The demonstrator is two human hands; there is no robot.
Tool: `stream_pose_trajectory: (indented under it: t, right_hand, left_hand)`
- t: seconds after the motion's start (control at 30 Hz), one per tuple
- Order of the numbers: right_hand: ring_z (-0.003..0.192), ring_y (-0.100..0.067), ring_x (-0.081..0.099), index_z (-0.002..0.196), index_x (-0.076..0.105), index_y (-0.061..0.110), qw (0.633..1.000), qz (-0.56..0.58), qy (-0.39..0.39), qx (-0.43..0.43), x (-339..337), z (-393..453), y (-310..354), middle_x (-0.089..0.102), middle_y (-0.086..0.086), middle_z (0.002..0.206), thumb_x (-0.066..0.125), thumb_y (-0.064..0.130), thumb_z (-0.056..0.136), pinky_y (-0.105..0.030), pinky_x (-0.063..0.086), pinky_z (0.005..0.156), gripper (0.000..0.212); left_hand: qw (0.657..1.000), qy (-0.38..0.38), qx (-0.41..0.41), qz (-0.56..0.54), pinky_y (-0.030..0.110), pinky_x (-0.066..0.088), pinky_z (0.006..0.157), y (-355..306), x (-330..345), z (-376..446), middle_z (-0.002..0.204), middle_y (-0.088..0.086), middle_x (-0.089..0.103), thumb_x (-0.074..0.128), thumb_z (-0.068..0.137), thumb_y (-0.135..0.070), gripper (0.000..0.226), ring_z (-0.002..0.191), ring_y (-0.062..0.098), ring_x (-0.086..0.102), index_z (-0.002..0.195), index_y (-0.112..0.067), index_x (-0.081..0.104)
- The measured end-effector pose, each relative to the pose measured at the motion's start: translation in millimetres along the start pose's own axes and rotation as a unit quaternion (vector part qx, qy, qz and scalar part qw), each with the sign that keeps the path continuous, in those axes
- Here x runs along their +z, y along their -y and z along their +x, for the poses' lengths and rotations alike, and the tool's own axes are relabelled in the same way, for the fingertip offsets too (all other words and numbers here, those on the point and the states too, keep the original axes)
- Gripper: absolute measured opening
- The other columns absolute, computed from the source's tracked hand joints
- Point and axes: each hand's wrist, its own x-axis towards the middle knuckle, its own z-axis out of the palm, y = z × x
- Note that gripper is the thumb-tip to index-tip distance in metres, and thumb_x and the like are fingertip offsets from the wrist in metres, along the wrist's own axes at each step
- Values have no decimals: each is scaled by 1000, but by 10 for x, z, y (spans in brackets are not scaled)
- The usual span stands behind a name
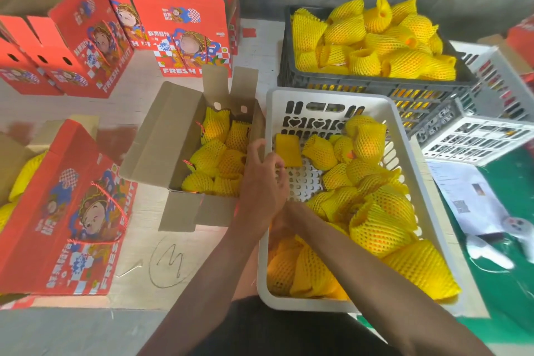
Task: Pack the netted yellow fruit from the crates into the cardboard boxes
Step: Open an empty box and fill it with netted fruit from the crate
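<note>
Open cardboard box (173, 136), flaps up, centre of the pale surface (138, 243); holds several netted yellow fruit (208, 154) packed close together. White plastic crate (404, 136) just right of the box, touching or nearly touching its side; more netted fruit heaped along its right and near sides, perforated floor bare near the middle. One flat empty yellow net sleeve (288, 150) lies at the crate's far left. Left hand (264, 182) above the crate's left wall, fingers loosely spread, holding nothing, fingertips near the empty sleeve. Right hand (281, 224) reaches into the crate's near left part, mostly hidden behind the left wrist; its grip cannot be told. Dark grey crate (375, 87) behind, piled full of netted fruit. Red printed gift boxes (185, 35) stand and lie at left. Printed paper sheet (468, 196) at right.
</note>
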Motion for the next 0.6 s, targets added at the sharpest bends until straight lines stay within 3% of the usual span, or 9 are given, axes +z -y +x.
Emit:
stream_pose_trajectory:
  t: [0.07, 0.2, 0.3, 0.4, 0.47, 0.53, 0.6]
  right_hand:
    - [134, -32, 54, 148, 54, 18, 1000, 11, -22, 1, 28, 23, -15, 61, -7, 142, 84, 58, 77, -47, 46, 112, 87]
    - [127, -31, 59, 146, 55, 17, 1000, -9, 19, 12, 63, 77, 1, 62, -6, 140, 81, 51, 83, -45, 49, 109, 76]
    - [117, -29, 63, 144, 55, 16, 992, 129, 0, 8, 95, 132, -124, 65, -9, 135, 83, 41, 81, -44, 54, 102, 73]
    - [127, -32, 58, 148, 50, 13, 959, 272, -62, 41, 124, 151, -253, 57, -12, 146, 81, 45, 81, -47, 54, 101, 80]
    - [124, -32, 63, 154, 39, 14, 910, 389, -128, 67, 27, 36, -295, 56, -11, 146, 79, 50, 82, -44, 60, 90, 90]
    - [95, -30, 76, 153, 32, 22, 814, 527, -221, 106, -131, -130, -355, 65, -10, 130, 78, 51, 83, -41, 65, 69, 89]
    - [75, -29, 78, 147, 34, 30, 721, 624, -289, 88, -377, -354, -435, 67, -7, 122, 78, 55, 83, -43, 65, 63, 81]
  left_hand:
    - [1000, -4, -3, -5, 22, 49, 99, 9, 9, 7, 151, 4, 32, 64, 96, -19, 7, 137, 20, 46, 103, -17, 65]
    - [999, 9, -39, -22, 17, 45, 90, 30, 46, 15, 139, 2, 44, 63, 97, -25, 7, 125, 14, 52, 104, -23, 63]
    - [998, 12, -61, -33, 20, 42, 88, 51, 71, 10, 126, -1, 50, 61, 97, -29, 6, 118, 17, 56, 103, -28, 60]
    - [998, 4, -48, -29, 24, 48, 91, 68, 83, 9, 126, -2, 49, 59, 98, -30, 11, 118, 16, 54, 108, -27, 61]
    - [999, -4, -29, -30, 26, 47, 96, 48, 70, 24, 130, -2, 50, 58, 99, -30, 20, 122, 15, 50, 118, -25, 61]
    - [998, -13, -26, -53, 26, 44, 98, 13, 19, 24, 131, -4, 54, 54, 101, -33, 28, 123, 11, 49, 127, -24, 57]
    - [997, -54, -18, -50, 31, 48, 99, 1, -48, 28, 128, -5, 60, 52, 103, -37, 29, 120, 10, 52, 128, -24, 57]
